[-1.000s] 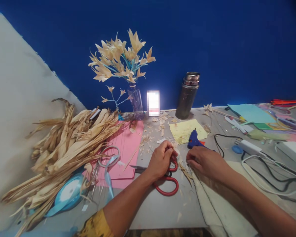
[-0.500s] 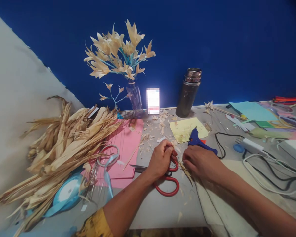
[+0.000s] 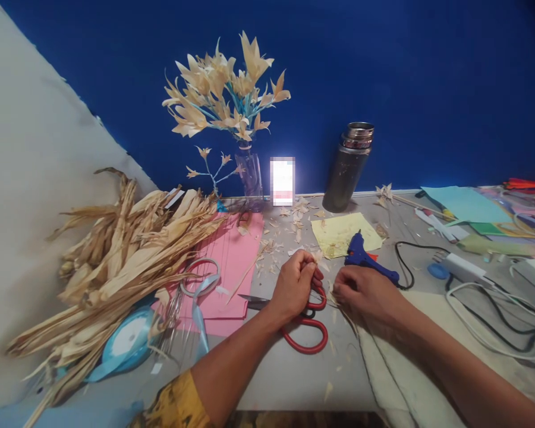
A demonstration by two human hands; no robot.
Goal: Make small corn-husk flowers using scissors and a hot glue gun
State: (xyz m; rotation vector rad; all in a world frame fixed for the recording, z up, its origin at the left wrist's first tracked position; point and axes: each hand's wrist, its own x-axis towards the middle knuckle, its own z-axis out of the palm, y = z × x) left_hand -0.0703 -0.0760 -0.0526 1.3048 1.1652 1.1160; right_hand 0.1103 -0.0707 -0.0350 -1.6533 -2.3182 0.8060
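My left hand [image 3: 295, 284] is closed in a pinch above the red-handled scissors [image 3: 305, 336]. Pale tips of a corn husk piece [image 3: 315, 257] show at its fingertips; the rest is hidden. The scissors lie on the table, blades pointing left under my left wrist. Just to the right, my right hand [image 3: 365, 292] has its fingers curled together, and what they hold, if anything, is hidden. A thin strand shows below its fingertips. Beyond that hand lies a blue glue gun [image 3: 368, 261], its nozzle over a yellow paper sheet [image 3: 334, 233].
Dried corn husks [image 3: 129, 255] and a blue ribbon roll [image 3: 127, 345] lie left, beside pink paper [image 3: 245, 238]. A vase [image 3: 249, 178] of husk flowers, a lit blurred screen [image 3: 282, 181] and a metal flask [image 3: 348, 169] stand at the back. Cables and a white adapter [image 3: 463, 267] lie right.
The view has shifted slightly, so most things sit a little further right. The brownish strip below my right fingers shows much less now. Both hands stay close together and closed.
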